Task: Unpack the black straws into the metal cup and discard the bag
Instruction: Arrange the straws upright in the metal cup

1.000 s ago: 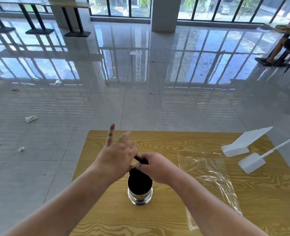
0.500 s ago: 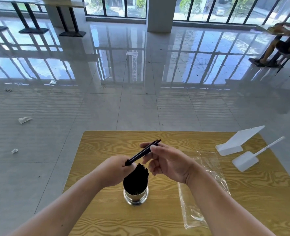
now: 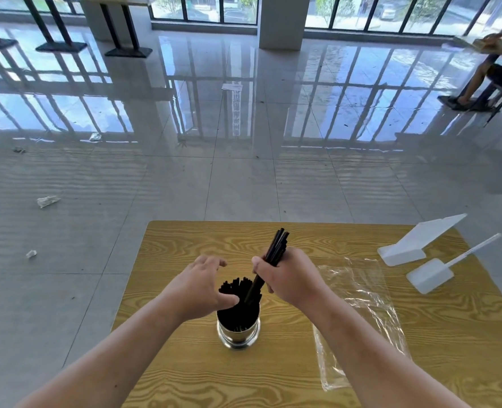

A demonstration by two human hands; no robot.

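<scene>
A metal cup (image 3: 238, 334) stands on the wooden table (image 3: 273, 378), packed with upright black straws (image 3: 234, 285). My right hand (image 3: 288, 275) is shut on a small bundle of black straws (image 3: 277, 245), tilted, with the lower ends dipping into the cup's mouth. My left hand (image 3: 202, 287) hovers just left of the cup's top, fingers apart, thumb beside the standing straws, holding nothing. The clear plastic bag (image 3: 358, 313) lies flat and empty on the table to the right of my right arm.
A white sign stand (image 3: 414, 242) and a white scoop-like tool (image 3: 438, 272) lie at the table's far right corner. Scraps of litter (image 3: 47, 201) dot the tiled floor. A seated person (image 3: 491, 72) is far right; table bases (image 3: 61, 47) stand far left.
My right hand has taken the few straws fully and swung them from nearly level to steep, ends down into the cup. My left hand has let go and opened beside the cup.
</scene>
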